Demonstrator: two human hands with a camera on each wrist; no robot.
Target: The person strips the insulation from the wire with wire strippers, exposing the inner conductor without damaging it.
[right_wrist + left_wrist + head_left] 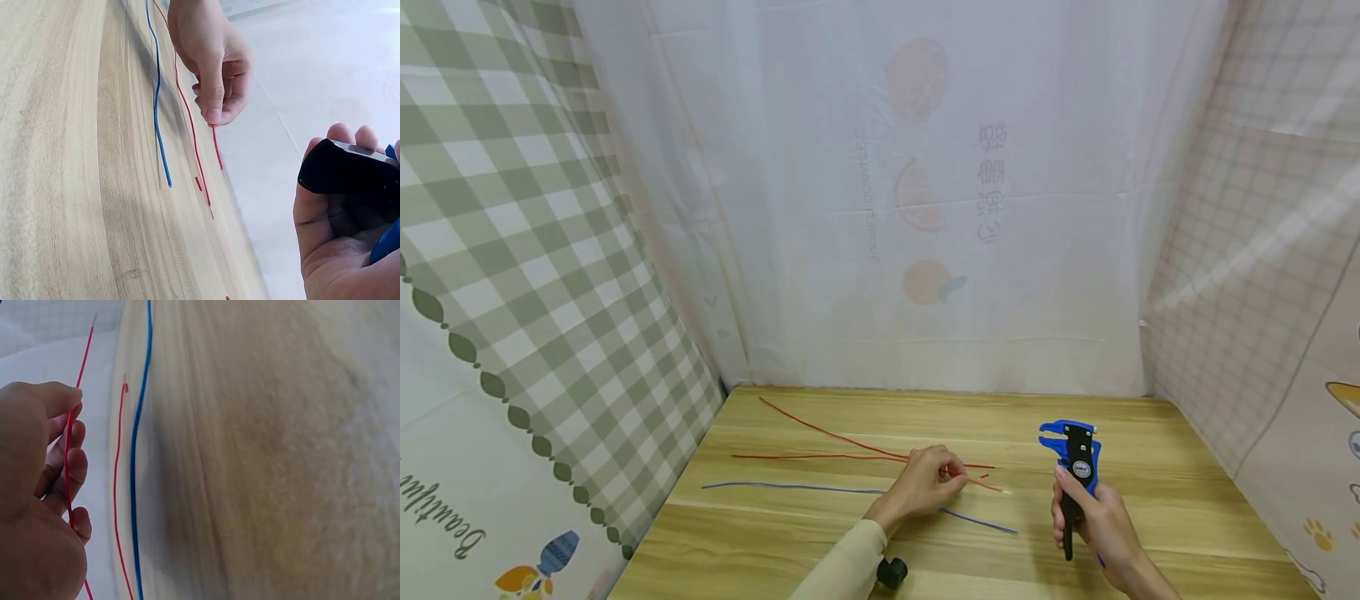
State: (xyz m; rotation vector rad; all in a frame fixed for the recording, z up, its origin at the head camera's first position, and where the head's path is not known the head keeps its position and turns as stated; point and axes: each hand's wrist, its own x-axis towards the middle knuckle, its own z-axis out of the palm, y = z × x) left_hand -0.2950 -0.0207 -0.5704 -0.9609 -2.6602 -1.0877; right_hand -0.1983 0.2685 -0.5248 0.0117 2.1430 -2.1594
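Observation:
My left hand [921,485] pinches a thin red wire [85,356] between thumb and fingertips, close to one end. In the left wrist view that end has a bare tip, and the wire runs back along the palm. A second red wire [190,119] lies on the table beside it, its near end stripped to bare strands. Nearer me, a blue wire [775,485] stretches across the table and passes behind the left hand in the head view. On the right, my right hand [1103,521] grips a blue-and-black wire stripper [1081,454] by its handles, jaws pointing left and apart.
A short red piece of insulation [199,184] lies near the wire ends, and another red bit [228,298] farther along. The wooden table [1187,500] is bounded by a pale curtain [820,317] behind and a checked cloth [550,250] at left. A black object [892,573] shows beside the left sleeve.

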